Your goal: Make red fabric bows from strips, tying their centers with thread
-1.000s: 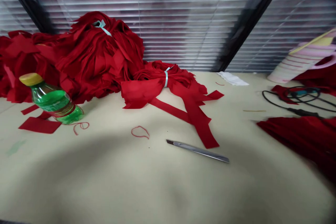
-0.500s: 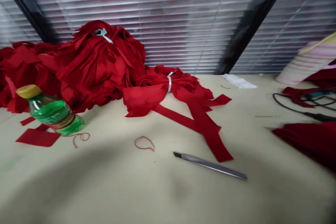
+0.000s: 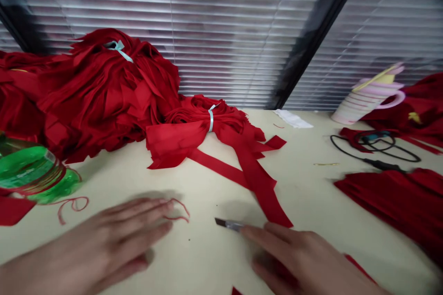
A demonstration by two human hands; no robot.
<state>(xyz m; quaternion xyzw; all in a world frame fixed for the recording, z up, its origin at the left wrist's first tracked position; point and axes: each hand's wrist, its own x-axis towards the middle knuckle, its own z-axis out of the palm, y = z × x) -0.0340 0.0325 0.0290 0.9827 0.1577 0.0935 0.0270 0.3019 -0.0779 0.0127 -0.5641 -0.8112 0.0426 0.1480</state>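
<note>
Left hand point(image 3: 117, 237): fingers extended, tips at a thin loop of red thread point(image 3: 183, 205) on the cream tabletop point(image 3: 204, 267). Right hand point(image 3: 297, 256): fingers bent over a slim silver metal knife point(image 3: 234, 226), dark blade exposed; grip cannot be told. Beyond: red cloth strips point(image 3: 263, 184), below a tied bundle. Left edge: green transparent plastic bottle point(image 3: 24, 166), red thread wound outside, contents unclear. Far right: white, red-banded mug point(image 3: 358, 101), pink handle, yellow piece on top, interior hidden.

The cutter point(image 3: 234, 226) is smooth metal; beyond it, the tied bundle point(image 3: 228, 122) is matt cloth. Left of the cutter, the bottle point(image 3: 29, 168) is glossy plastic; under the cutter, the tabletop point(image 3: 199, 267) looks smooth.
</note>
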